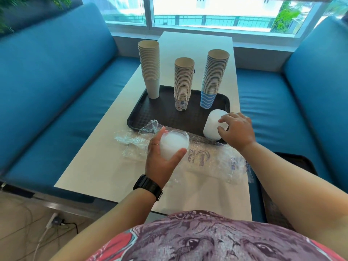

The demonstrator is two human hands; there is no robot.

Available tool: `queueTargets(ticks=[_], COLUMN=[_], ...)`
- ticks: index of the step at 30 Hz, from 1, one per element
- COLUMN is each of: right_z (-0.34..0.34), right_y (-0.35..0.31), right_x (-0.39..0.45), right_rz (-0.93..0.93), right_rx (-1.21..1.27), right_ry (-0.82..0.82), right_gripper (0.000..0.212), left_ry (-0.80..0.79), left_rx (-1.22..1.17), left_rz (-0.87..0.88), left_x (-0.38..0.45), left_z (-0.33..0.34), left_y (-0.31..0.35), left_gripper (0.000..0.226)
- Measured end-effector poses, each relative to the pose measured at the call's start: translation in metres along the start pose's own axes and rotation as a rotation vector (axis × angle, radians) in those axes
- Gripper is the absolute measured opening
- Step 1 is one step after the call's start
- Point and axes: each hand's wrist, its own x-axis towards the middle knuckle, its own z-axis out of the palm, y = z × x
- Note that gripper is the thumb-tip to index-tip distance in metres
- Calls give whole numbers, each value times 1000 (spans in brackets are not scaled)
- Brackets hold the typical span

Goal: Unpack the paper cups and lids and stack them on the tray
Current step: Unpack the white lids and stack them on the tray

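Tray point(143, 117): a dark, textured tray is set across the middle of the white table point(105, 166), its near edge partly covered by plastic wrap.
Plain cup stack point(150, 68): a tall stack of off-white paper cups is stood upright at the far left corner of the tray.
Patterned cup stack point(183, 83): a shorter stack, whose bottom cup is printed with small figures, is stood upright near the middle of the tray, between the other two.
Striped cup stack point(213, 78): a tall stack whose bottom cup is banded in blue and white is stood on the far right part of the tray.
Lid stack on tray point(213, 127): a white, translucent stack of lids is set at the near right corner of the tray, just near of the striped cup stack.
Right hand point(236, 130): it is placed against the right side of the lid stack on the tray, the fingers curled round it, fingertips on its top and side.
Held lid stack point(174, 146): a second white stack of lids is held above the near edge of the tray, to the left of the first, with its round end turned toward the camera.
Left hand point(162, 159): the held lid stack is gripped from below, thumb on its right side and fingers wrapped round its left; a ring is seen on one finger and a black watch point(148, 186) on the wrist.
Plastic wrap point(205, 161): crumpled clear packaging with blue print is spread on the table along the near edge of the tray, beneath both hands.
Benches point(56, 95): blue padded seats are seen on either side of the table.
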Motion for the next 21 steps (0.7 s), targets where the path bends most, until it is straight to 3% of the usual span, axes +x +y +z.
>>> queueTargets(ticks=[16,21], right_z=[-9,-15], right_y=[-5,-14], right_x=[0,1], right_rz=[-58,-69], right_rx=[-145,-70], right_ry=[-148,-40], right_gripper=[36,24], left_ry=[-5,7], left_rx=[-23,-31], left_rz=[2,19], left_x=[-4,-8], left_z=[-1,-5], left_y=[2,4], left_gripper=[86,86])
